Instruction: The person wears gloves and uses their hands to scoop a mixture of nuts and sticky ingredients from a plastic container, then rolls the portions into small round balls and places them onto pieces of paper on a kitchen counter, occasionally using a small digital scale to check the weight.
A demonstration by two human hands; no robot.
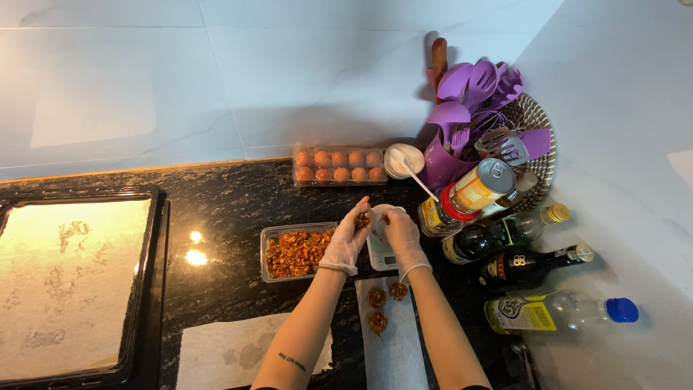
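Both my hands wear thin clear gloves. My left hand pinches a small brown clump of nut mixture above the small white kitchen scale. My right hand is beside it, fingers curled and touching the same clump. To the left stands a clear rectangular container filled with the brown nut mixture. Below my hands, three formed brown clusters lie on a strip of white parchment paper.
A black baking tray lined with stained paper sits at left. A second paper sheet lies near the front edge. An egg carton, a white bowl with a spoon, purple utensils in a holder, a can and several bottles crowd the right.
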